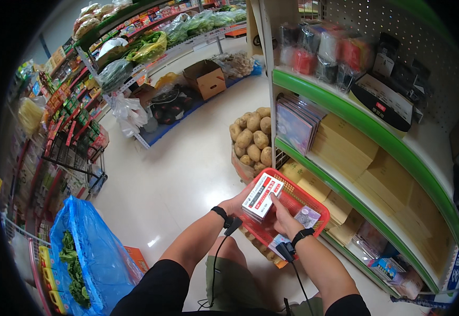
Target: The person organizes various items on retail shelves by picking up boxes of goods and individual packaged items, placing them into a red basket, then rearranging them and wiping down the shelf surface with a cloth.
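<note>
A stack of small flat packs (262, 196) with a white and red printed top is between my two hands, over a red plastic basket (319, 221). My left hand (234, 202) grips the left edge of the stack, its fingers mostly hidden. On the other side, the thumb of my right hand (285, 219) presses on the top face, near the right edge. Inside the basket lies a small purple printed pack (307, 217). Another light-coloured pack (281, 239) is partly covered by my right wrist.
Curved shelves with green edging (371, 104) rise at the right, holding brown paper-like stacks (348, 138). A sack of potatoes (254, 138) stands beyond the basket. At lower left is a blue plastic bag (99, 252) with leafy greens. A vegetable rack (150, 136) stands farther off.
</note>
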The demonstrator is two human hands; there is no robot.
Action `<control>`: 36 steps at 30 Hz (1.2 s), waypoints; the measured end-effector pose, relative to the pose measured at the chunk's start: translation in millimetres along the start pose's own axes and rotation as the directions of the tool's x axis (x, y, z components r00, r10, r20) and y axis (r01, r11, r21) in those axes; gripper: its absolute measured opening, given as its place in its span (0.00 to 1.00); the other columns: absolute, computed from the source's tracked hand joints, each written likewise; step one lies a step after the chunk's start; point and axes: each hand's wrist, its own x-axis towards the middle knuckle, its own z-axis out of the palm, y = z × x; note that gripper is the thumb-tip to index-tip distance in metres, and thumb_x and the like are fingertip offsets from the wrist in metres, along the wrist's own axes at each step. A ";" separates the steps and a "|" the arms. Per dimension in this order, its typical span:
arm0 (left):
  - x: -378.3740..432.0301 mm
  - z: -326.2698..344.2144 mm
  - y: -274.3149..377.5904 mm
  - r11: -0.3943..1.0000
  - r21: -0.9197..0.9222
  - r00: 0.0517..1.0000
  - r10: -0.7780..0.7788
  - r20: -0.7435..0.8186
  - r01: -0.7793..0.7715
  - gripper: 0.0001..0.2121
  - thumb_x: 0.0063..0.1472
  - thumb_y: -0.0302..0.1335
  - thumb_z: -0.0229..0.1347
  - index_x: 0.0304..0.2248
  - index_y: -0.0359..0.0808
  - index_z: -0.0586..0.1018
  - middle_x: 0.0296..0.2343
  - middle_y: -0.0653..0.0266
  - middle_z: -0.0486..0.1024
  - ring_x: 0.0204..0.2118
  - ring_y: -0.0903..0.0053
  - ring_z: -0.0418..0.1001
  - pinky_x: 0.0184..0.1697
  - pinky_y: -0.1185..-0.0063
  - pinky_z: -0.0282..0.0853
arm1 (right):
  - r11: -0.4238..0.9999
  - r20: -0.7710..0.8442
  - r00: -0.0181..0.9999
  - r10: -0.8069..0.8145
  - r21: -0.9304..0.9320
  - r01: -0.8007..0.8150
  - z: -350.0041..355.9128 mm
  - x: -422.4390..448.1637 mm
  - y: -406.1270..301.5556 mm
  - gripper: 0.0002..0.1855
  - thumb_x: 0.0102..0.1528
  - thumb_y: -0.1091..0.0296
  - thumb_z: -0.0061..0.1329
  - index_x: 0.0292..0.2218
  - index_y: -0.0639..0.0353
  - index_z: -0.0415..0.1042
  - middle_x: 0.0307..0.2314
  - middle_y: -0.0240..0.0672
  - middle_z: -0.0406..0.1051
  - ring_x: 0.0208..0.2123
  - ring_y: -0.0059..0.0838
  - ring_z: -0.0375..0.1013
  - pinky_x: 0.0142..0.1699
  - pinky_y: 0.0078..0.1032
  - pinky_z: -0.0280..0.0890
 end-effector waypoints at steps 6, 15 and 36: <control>12.4 -31.9 -29.7 0.993 -0.100 0.998 0.062 -0.015 -0.063 0.35 0.66 0.59 0.30 0.59 0.41 0.66 0.52 0.62 0.72 0.52 0.68 0.72 0.59 0.68 0.64 | 0.990 0.042 0.998 -0.050 0.133 0.044 16.7 6.3 6.1 0.34 0.58 0.32 0.40 0.52 0.52 0.69 0.46 0.36 0.73 0.47 0.34 0.73 0.55 0.42 0.64; -27.9 61.3 -25.8 0.984 0.126 0.989 0.132 -0.060 -0.124 0.37 0.66 0.61 0.24 0.60 0.43 0.62 0.53 0.63 0.70 0.54 0.71 0.71 0.58 0.68 0.66 | 0.977 0.059 0.976 -0.210 0.038 0.208 5.5 -58.8 -16.3 0.32 0.61 0.38 0.38 0.52 0.55 0.69 0.43 0.34 0.76 0.42 0.27 0.76 0.51 0.29 0.68; -65.6 484.1 177.3 0.843 0.422 0.886 0.129 0.445 -0.335 0.44 0.56 0.72 0.28 0.58 0.49 0.68 0.57 0.54 0.65 0.60 0.60 0.60 0.58 0.51 0.53 | 0.720 -0.235 0.684 -0.691 -0.304 0.623 23.4 -483.8 -276.5 0.38 0.55 0.28 0.33 0.55 0.43 0.67 0.55 0.44 0.64 0.57 0.57 0.57 0.54 0.69 0.49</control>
